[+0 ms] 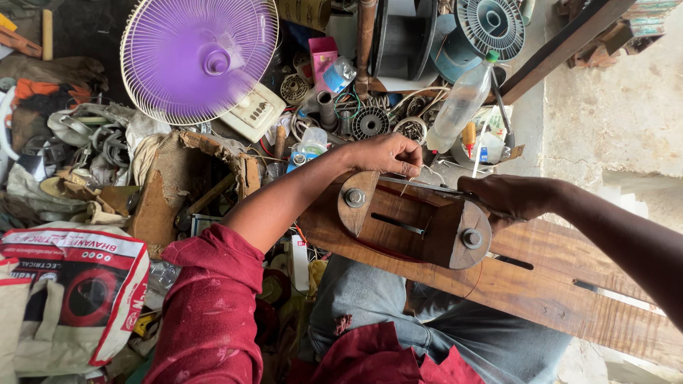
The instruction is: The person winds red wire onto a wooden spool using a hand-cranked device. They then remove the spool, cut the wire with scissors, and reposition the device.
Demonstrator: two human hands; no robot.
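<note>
Two hands (388,154) (509,197) grip level wooden frame (413,224).

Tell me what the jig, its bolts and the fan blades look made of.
Jig: wood, brown with visible grain, looks varnished and worn. Bolts: grey metal, dull, hex heads on washers. Fan blades: likely translucent purple plastic, behind a cream wire guard, probably coated metal.
</note>
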